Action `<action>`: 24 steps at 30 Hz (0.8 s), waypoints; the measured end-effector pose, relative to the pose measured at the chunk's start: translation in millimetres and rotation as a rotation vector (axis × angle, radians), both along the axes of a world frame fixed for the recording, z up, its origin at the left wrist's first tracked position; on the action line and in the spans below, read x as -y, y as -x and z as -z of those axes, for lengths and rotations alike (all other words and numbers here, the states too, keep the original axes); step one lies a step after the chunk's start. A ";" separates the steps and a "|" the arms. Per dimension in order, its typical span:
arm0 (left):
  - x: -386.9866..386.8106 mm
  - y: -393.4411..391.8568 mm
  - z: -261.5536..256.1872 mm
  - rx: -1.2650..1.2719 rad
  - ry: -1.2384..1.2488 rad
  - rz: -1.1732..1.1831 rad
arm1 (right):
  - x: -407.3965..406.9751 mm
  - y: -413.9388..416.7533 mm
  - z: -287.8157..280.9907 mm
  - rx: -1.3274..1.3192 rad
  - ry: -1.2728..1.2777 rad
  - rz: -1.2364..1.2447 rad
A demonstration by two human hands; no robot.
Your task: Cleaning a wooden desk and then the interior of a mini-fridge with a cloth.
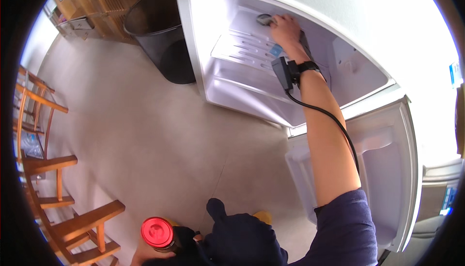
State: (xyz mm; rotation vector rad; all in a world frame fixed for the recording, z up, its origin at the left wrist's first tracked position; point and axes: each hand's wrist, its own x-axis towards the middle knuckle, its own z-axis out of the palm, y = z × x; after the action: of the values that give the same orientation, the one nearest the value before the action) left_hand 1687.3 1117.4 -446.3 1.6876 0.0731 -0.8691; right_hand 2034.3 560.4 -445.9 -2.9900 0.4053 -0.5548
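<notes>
My left hand, at the bottom edge, is wrapped around a jar with a red lid; the jar's dark body is mostly hidden below the lid. My right arm reaches into an open white refrigerator. Near the back of its compartment, my right hand has its fingers on a small rounded grey object, blurred and partly covered. A slotted shelf lies under that hand, with a small blue patch beside the wrist. A black strap holds a dark device on my right wrist.
The refrigerator door hangs open at the right, beside my arm. A black bin stands against the refrigerator's left side. Wooden chairs line the left edge. A black cable runs from the wrist device along my forearm.
</notes>
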 end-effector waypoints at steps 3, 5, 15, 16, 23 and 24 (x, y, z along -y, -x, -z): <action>-6.8 9.0 -1.9 0.034 0.000 0.002 | -30.6 13.5 -28.2 -0.239 0.102 0.341; -10.0 13.5 -3.8 0.053 0.002 0.004 | -40.0 14.0 -27.4 -0.294 -0.030 0.378; -5.0 -10.6 3.7 0.060 0.018 0.132 | -99.1 -45.6 -2.3 -0.225 -0.160 0.034; -5.8 -15.5 4.5 0.056 0.020 0.143 | -98.9 -40.3 -2.2 -0.228 -0.161 0.044; -5.2 -54.1 22.8 0.219 0.019 0.283 | -136.2 60.1 8.7 0.002 -0.146 -0.375; 2.3 -67.1 23.7 0.255 0.044 0.278 | -133.8 77.1 1.3 -0.002 -0.124 -0.348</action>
State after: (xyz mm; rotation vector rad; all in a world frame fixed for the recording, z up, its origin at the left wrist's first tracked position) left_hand 1754.4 1115.2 -470.0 1.7796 -0.3593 -0.8437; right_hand 1957.2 694.2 -447.2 -2.8462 -0.0800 -0.4724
